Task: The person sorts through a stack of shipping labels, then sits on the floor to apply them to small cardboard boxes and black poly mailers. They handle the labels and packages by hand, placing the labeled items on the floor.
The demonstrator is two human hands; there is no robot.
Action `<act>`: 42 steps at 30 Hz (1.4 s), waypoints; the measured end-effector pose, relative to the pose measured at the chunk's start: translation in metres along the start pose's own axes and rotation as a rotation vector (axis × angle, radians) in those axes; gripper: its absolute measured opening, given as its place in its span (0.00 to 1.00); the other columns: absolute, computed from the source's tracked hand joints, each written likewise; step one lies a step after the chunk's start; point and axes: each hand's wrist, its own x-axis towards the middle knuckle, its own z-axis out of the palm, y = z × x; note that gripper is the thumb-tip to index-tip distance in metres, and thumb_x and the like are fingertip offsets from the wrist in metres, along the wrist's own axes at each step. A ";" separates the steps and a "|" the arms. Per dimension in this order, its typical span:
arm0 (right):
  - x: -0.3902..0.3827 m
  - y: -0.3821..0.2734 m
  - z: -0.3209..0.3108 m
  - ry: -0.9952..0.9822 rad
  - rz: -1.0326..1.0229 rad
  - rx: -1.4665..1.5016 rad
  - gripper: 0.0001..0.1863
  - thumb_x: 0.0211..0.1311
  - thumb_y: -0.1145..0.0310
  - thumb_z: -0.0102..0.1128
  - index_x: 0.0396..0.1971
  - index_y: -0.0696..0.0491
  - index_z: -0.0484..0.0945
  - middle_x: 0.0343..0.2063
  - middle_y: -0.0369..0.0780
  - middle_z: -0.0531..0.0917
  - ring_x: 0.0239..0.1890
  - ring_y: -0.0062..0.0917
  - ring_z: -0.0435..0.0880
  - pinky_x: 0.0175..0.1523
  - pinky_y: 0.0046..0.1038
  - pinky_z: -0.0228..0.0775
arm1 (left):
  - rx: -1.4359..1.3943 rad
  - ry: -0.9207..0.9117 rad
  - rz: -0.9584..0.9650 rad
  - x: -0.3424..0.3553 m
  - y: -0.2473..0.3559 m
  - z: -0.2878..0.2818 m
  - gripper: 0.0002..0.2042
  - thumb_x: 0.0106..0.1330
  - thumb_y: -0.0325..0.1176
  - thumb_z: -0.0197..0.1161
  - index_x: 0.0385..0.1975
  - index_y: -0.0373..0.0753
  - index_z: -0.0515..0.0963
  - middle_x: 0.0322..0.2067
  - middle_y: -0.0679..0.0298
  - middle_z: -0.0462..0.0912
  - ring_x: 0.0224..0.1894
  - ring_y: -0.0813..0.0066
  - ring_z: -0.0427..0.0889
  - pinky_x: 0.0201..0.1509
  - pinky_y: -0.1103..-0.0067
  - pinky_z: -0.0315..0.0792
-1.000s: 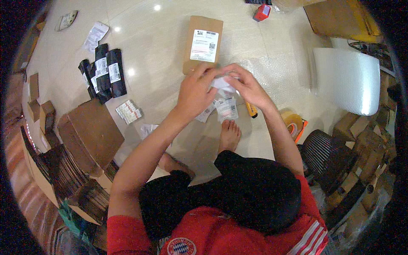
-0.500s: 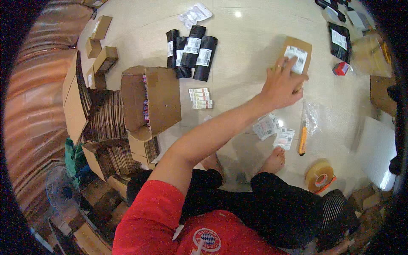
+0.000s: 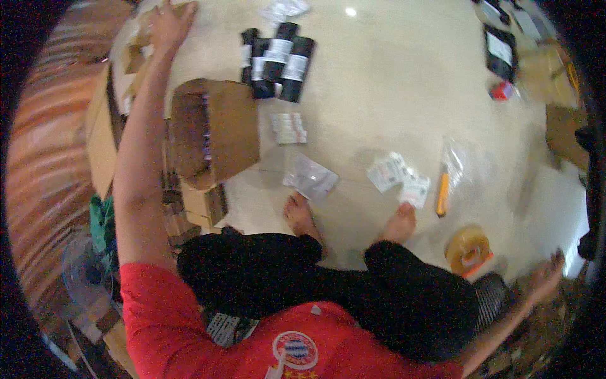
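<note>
My left hand point(image 3: 169, 28) reaches out to the far left, its fingers around a brown cardboard box point(image 3: 183, 9) that is partly hidden and blurred. Other small cardboard boxes point(image 3: 134, 58) lie just below that hand. At the lower right, my right hand point(image 3: 546, 275) is held low beside a white sheet point(image 3: 555, 215), fingers apart and nothing in them. Between my feet and beyond lie paper labels point(image 3: 386, 172), a yellow cutter point(image 3: 443, 191) and a grey plastic bag point(image 3: 310, 177). A roll of tape point(image 3: 467, 247) sits near my right knee.
Black wrapped parcels point(image 3: 278, 52) lie at the back, with small white boxes point(image 3: 289, 128) nearer me. An open carton point(image 3: 235, 129) stands by my left arm. A fan point(image 3: 85, 271) is at the lower left. Another black parcel point(image 3: 499, 50) lies far right.
My left hand has swung from the right side to the far left, and the labelled box is gone from the right. A grey bag now shows by my left foot. My right hand has come into view.
</note>
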 end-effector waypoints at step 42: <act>-0.073 -0.369 0.236 -0.638 -0.788 0.660 0.22 0.63 0.74 0.62 0.58 0.52 0.75 0.45 0.47 0.80 0.49 0.45 0.80 0.56 0.40 0.73 | -1.692 -2.184 -0.225 -0.225 0.354 -0.131 0.29 0.65 0.29 0.61 0.68 0.34 0.66 0.60 0.57 0.76 0.57 0.65 0.81 0.59 0.64 0.80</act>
